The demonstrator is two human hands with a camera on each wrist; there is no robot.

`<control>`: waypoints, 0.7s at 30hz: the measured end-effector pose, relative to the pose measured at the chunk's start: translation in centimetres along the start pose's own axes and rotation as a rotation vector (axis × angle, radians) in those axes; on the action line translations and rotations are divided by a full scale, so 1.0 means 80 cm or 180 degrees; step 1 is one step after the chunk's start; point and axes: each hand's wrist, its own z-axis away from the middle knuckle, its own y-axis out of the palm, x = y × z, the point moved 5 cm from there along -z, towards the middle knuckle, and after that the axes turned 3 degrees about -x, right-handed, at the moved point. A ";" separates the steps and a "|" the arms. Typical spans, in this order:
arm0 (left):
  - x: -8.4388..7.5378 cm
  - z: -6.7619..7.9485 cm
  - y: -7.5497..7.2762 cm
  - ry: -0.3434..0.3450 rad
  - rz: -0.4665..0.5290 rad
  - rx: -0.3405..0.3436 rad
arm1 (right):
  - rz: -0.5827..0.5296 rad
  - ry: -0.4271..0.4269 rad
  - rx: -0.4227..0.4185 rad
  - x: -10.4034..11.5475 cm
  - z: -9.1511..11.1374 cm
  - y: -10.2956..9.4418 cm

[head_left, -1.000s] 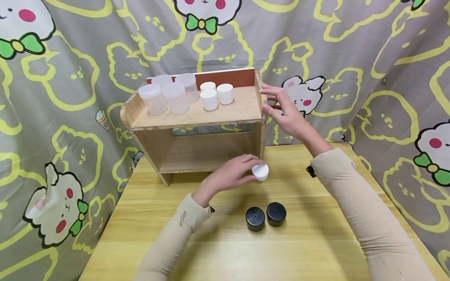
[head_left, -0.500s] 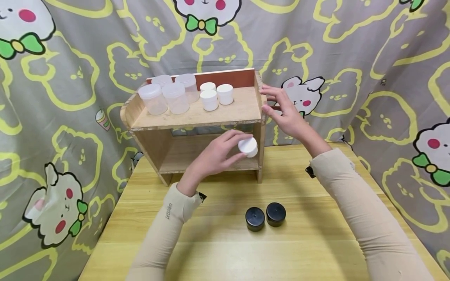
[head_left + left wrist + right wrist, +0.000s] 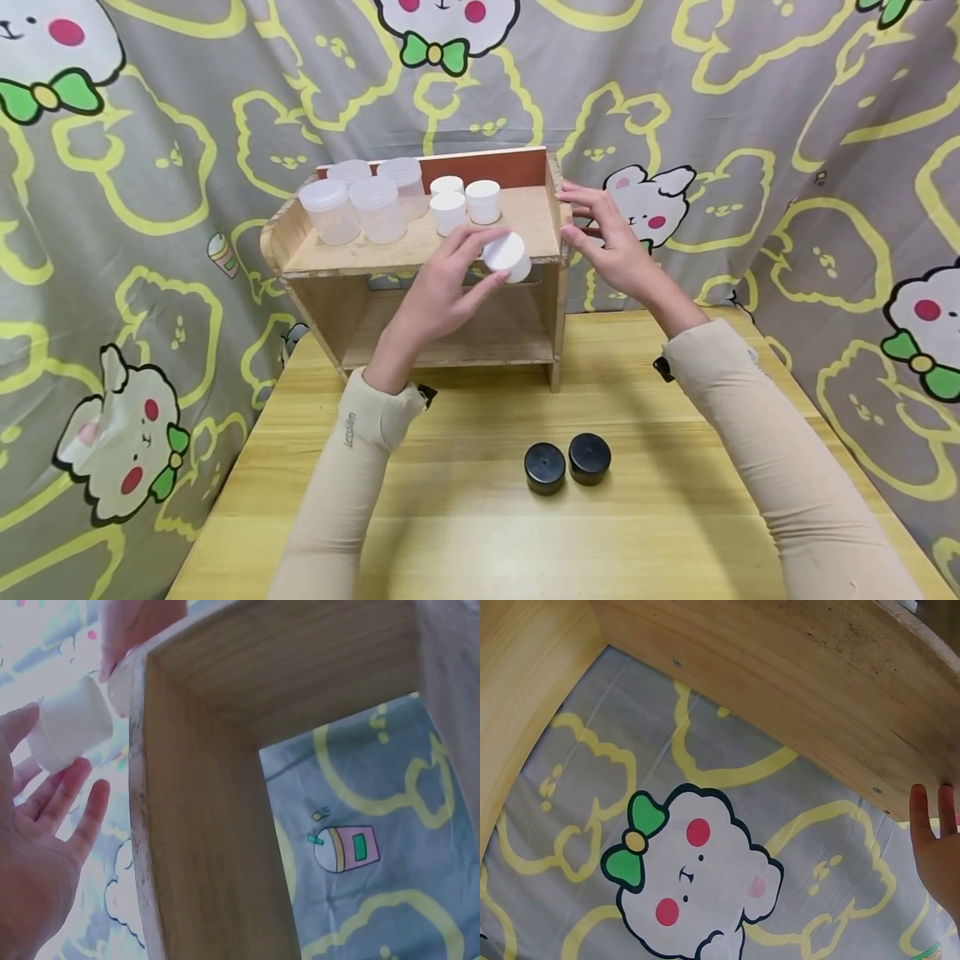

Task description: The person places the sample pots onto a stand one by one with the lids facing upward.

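Note:
My left hand (image 3: 435, 292) pinches a small white lidded jar (image 3: 508, 258) between thumb and fingers. The jar is tilted, in front of the top board's front edge in the head view. My right hand (image 3: 611, 237) rests against the outer right side of the wooden shelf (image 3: 420, 254), its fingertips near the panel's upper end; the right wrist view shows two extended fingers (image 3: 946, 814) there. On the top board stand several small white jars (image 3: 482, 202), grouped right of several larger translucent jars (image 3: 378, 212). Behind the left hand, part of the lower board is hidden.
Two black lidded jars (image 3: 544, 468) stand side by side on the wooden table (image 3: 480, 542), in front of the shelf. A patterned curtain (image 3: 660, 75) hangs behind the shelf and along both sides. The shelf's raised side panels (image 3: 288, 237) bound its top board.
My left hand has lifted the white jar from near the table up to the top board's front edge, moving slightly left and tilting it. My right hand has stayed at the shelf's side.

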 end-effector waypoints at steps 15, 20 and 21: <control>0.037 -0.036 -0.015 -0.0618 -0.0472 -0.0617 | 0.0010 -0.0018 -0.0006 -0.001 0.001 -0.001; 0.049 -0.039 -0.010 -0.0644 -0.0739 -0.0605 | -0.0006 -0.0025 -0.0010 0.000 0.001 0.000; 0.050 -0.039 -0.009 -0.0651 -0.0817 -0.0591 | -0.0004 -0.0023 -0.0017 0.000 0.000 0.001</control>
